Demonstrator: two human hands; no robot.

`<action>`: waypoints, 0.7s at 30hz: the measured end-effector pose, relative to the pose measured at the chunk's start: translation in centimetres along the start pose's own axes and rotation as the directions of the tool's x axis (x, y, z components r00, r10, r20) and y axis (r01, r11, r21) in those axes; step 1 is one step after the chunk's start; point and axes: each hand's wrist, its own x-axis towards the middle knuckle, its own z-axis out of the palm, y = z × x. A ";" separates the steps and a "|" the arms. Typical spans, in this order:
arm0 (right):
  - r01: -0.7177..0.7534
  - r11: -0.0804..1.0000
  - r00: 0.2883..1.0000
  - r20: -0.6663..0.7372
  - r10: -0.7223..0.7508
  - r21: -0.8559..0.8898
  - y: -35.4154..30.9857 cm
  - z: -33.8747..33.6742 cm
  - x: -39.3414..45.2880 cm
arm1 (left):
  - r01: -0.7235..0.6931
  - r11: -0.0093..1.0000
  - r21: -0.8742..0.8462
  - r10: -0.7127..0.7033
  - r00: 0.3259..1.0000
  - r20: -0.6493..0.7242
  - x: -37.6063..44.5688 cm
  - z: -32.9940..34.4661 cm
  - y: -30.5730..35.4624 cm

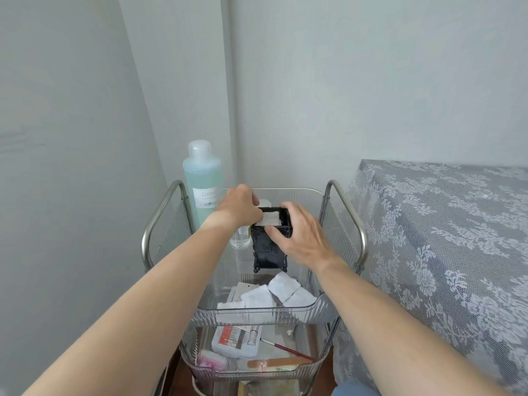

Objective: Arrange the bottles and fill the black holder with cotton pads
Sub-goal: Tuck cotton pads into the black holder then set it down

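Note:
A black ornate holder (270,251) stands upright in the clear top tray (257,310) of a cart. My right hand (300,235) grips its upper right side, thumb on its front. My left hand (238,208) rests at the holder's open top, fingers on a white cotton pad (270,218) that lies in the opening. Several loose cotton pads (281,290) lie at the tray's near end. A tall bottle of blue liquid (202,184) stands at the tray's far left corner. A small clear bottle (240,238) sits left of the holder, partly hidden by my left wrist.
The cart has metal side handles (347,207) and a lower clear tray (257,364) holding a nail file, a brush and small packs. A lace-covered table (443,238) stands close on the right. Walls meet in a corner behind the cart.

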 end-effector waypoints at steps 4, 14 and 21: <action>0.004 1.000 1.000 -0.010 -0.004 -0.002 0.0 0.1 0.0 | 0.066 0.989 0.133 -0.055 0.995 -0.084 -0.8 1.3 0.9; 0.046 0.999 0.997 0.056 -0.046 -0.007 -0.1 -0.5 0.0 | 0.184 0.973 0.137 -0.177 0.982 -0.064 -0.8 0.9 2.3; 0.050 0.999 0.998 0.042 -0.049 -0.020 -0.5 -0.3 0.0 | 0.209 0.964 -0.165 -0.212 0.977 -0.002 -1.7 1.2 0.2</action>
